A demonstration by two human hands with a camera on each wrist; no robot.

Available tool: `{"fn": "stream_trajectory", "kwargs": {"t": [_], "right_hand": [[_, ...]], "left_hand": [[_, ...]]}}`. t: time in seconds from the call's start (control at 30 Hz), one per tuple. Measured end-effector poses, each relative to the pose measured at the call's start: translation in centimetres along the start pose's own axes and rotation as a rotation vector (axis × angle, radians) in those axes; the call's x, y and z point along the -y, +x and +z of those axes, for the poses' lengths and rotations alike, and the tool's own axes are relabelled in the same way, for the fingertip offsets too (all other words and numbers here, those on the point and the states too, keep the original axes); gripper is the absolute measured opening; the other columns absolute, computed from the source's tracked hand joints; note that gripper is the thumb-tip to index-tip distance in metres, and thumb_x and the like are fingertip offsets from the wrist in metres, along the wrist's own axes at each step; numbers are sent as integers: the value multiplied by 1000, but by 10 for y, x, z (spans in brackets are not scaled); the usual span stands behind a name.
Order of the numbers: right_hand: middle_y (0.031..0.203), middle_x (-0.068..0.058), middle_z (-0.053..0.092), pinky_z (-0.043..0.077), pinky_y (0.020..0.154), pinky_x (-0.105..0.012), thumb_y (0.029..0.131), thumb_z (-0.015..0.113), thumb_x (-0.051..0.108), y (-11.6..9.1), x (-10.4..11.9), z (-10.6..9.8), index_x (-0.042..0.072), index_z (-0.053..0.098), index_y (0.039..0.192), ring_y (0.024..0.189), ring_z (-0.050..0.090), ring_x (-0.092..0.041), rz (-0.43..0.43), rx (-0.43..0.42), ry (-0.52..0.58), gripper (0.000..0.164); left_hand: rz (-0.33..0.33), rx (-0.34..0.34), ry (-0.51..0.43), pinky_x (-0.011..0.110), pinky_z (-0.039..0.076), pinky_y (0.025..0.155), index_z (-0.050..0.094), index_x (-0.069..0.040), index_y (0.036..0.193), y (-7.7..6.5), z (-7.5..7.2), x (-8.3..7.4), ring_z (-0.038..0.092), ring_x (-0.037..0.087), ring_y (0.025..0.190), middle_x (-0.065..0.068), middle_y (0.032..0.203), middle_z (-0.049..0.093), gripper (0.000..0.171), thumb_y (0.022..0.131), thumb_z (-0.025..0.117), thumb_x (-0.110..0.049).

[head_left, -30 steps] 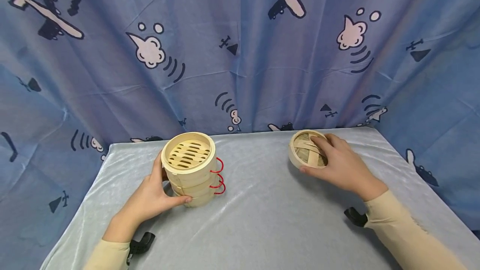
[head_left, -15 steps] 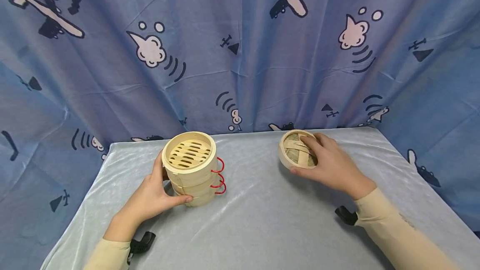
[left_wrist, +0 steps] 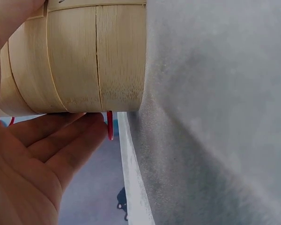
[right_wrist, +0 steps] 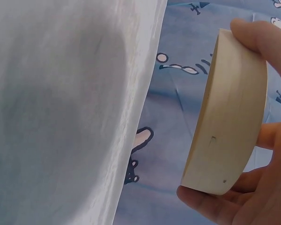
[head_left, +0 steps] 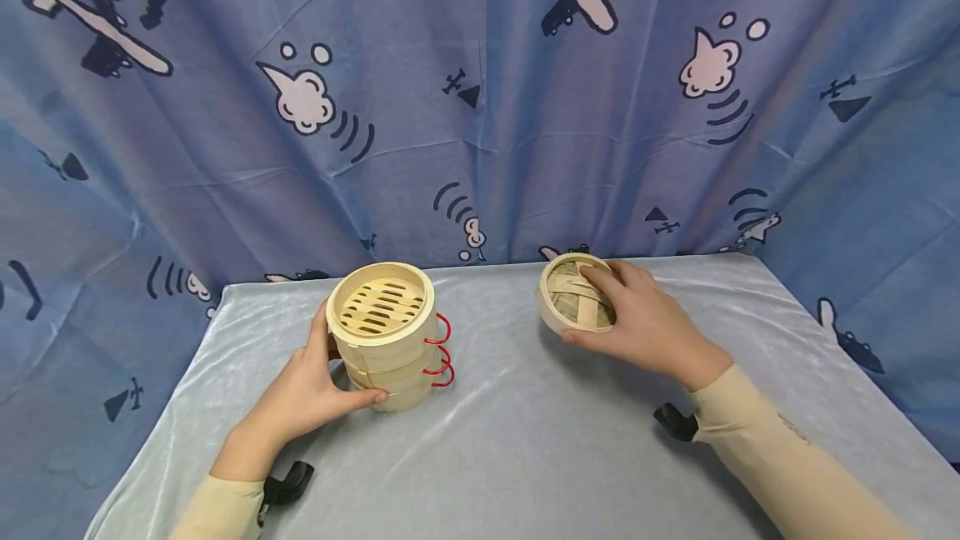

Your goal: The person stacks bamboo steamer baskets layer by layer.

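A stack of round bamboo steamer baskets (head_left: 390, 357) stands upright at the left of the table, its slatted top uncovered and red loops on its right side. My left hand (head_left: 296, 394) grips the stack from the left, thumb in front and fingers behind; the left wrist view shows its fingers (left_wrist: 79, 140) against the bamboo wall. In my right hand (head_left: 648, 323) is the woven bamboo steamer lid (head_left: 576, 294), held by its rim with thumb and fingers. The right wrist view shows the lid's side wall (right_wrist: 229, 112) raised off the cloth, a gap below it.
A pale grey velvety cloth (head_left: 495, 457) covers the table. Behind and at both sides hangs a blue curtain (head_left: 405, 107) printed with airplanes. Black wrist devices (head_left: 288, 483) sit on both forearms.
My right hand has carried the lid leftward, closer to the stack. The left hand and the stack stay in place.
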State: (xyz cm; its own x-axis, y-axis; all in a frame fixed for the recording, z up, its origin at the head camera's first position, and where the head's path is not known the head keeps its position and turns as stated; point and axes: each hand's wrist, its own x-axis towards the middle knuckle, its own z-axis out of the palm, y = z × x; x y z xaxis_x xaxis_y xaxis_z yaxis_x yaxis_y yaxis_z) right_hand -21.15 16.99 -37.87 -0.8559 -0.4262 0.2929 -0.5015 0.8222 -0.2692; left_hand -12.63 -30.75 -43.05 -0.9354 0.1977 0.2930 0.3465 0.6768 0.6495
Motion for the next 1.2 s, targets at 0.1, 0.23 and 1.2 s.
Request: {"fn": "stream_trajectory", "kwargs": {"t": [0.1, 0.23, 1.2], "right_hand": [[151, -25, 51, 51, 97, -70, 83, 80, 78, 2, 4, 0, 17, 53, 162, 133, 53, -47, -4, 7, 0, 104], [154, -25, 50, 51, 98, -70, 83, 79, 80, 5, 8, 0, 17, 52, 163, 135, 52, -48, -11, 14, -1, 105], [154, -23, 50, 51, 99, -68, 81, 83, 75, 33, 38, -16, 18, 54, 162, 133, 53, -46, -84, -34, 42, 103]], "left_hand": [[0, 3, -7, 58, 54, 101, 1, -40, 174, 0, 0, 0, 70, 29, 120, 9, 140, 68, 148, 68, 104, -57], [3, 4, -15, 58, 54, 101, 1, -41, 174, 1, 0, 0, 70, 29, 120, 8, 141, 67, 148, 68, 104, -57], [16, 4, -22, 58, 55, 100, 1, -42, 174, 1, 0, 3, 70, 27, 120, 6, 142, 67, 148, 68, 103, -57]]}}
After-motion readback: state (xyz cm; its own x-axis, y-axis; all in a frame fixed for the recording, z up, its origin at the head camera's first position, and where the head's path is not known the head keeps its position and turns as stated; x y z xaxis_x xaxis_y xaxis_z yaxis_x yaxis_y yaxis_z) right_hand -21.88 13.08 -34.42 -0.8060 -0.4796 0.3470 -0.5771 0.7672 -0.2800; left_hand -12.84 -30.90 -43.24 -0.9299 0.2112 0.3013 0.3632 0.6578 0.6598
